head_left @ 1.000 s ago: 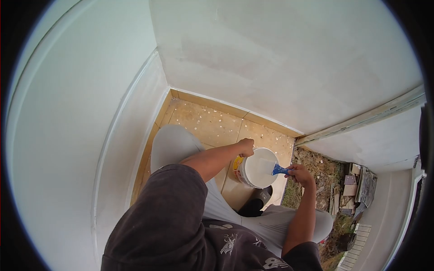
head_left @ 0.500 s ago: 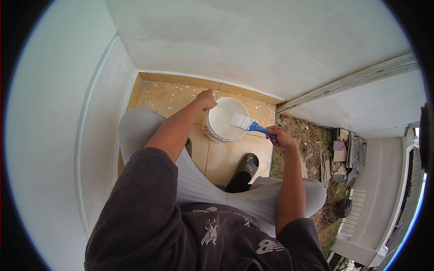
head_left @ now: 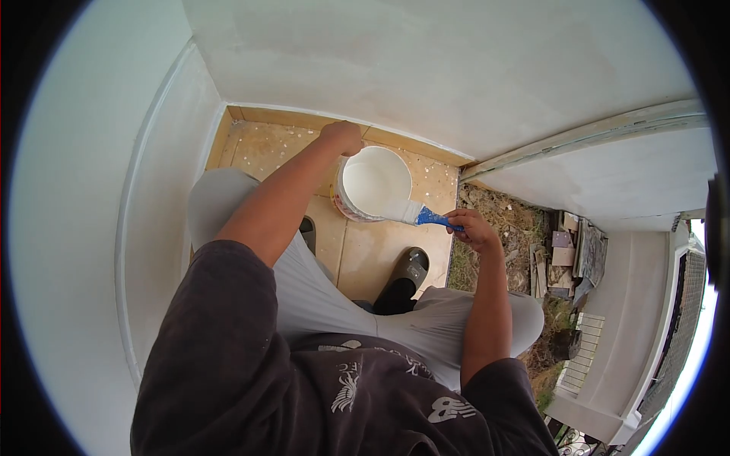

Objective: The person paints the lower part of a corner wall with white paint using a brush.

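A white paint bucket (head_left: 348, 205) stands on the tiled floor between my feet, with white paint inside. At its upper-left rim is my left hand (head_left: 342, 138), its fingers closed on the edge; the fingertips are mostly hidden. My right hand (head_left: 474, 228) grips the blue handle of a paintbrush (head_left: 431, 217). The brush's white-coated bristles lie over the bucket's lower-right rim, pointing left.
White-painted walls (head_left: 426, 68) rise ahead and at the left. Paint specks dot the tan tile floor (head_left: 365, 258). To the right, past the floor's edge, lie dry ground and stacked boards (head_left: 563, 251). My sandalled foot (head_left: 407, 275) is just below the bucket.
The paintbrush has moved from over the bucket's inside to its near right rim. The view has shifted slightly, and my left hand stays at the bucket.
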A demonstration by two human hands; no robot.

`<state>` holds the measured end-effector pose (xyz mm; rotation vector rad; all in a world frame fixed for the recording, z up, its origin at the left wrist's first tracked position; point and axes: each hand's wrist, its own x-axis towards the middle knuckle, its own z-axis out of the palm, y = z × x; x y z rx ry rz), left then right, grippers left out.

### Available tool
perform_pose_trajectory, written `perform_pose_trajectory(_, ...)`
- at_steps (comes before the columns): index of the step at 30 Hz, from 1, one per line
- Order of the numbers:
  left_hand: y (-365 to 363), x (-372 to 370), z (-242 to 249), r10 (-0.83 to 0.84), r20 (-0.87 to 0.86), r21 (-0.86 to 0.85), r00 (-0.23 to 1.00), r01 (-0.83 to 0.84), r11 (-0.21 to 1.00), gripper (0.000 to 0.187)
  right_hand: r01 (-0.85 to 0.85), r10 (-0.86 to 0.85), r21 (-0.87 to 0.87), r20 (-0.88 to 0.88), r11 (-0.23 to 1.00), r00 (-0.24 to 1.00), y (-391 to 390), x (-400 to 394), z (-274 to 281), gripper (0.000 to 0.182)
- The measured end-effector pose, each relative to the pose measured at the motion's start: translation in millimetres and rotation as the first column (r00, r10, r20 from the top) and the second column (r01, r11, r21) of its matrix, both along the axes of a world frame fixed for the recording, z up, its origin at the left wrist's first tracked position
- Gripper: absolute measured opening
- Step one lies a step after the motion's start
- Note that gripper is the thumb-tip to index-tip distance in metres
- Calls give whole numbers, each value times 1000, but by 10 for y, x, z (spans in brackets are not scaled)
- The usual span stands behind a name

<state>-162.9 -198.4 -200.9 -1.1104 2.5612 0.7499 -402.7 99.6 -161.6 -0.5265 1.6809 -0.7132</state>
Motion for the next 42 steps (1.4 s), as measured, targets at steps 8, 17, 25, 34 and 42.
perform_pose_trajectory(8,280,430,1686,-205,-159,54,966,215,975,56,16,-18,78,26,997,999,1,-33,134,22)
perform_pose_trajectory(17,77,805,1898,-90,-262,-84,961,71,994,56,26,-33,55,123,998,992,78,-126,115,20)
perform_pose_trajectory(25,-285,1132,1912,116,-333,-40,936,-137,990,65,112,-85,-77,290,991,953,111,140,-479,29)
perform_pose_trajectory(34,-597,1488,1881,323,-416,10,850,-351,936,58,115,-113,9,285,993,952,67,320,-608,28)
perform_pose_trajectory(42,-913,1906,1862,279,-960,115,39,-850,514,39,263,-38,-294,598,919,801,-374,855,-165,32)
